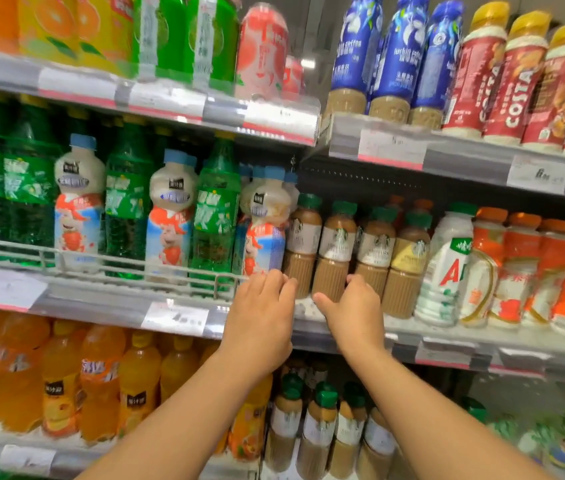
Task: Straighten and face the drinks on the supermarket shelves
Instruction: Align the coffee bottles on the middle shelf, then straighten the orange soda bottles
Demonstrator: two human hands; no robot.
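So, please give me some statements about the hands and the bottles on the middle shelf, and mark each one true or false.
1. Both hands reach toward the green-capped coffee bottles on the middle shelf. True.
2. The left hand holds an orange juice bottle from the bottom shelf. False: it is up at the middle shelf edge, at the base of the leftmost coffee bottle.
3. The right hand has its fingers at the base of a coffee bottle. True.
4. The red Costa bottles stand on the same shelf as the hands. False: they are on the shelf above, at the right.
5. The coffee bottles have blue caps. False: green; the blue caps belong to the cartoon-label bottles to their left.
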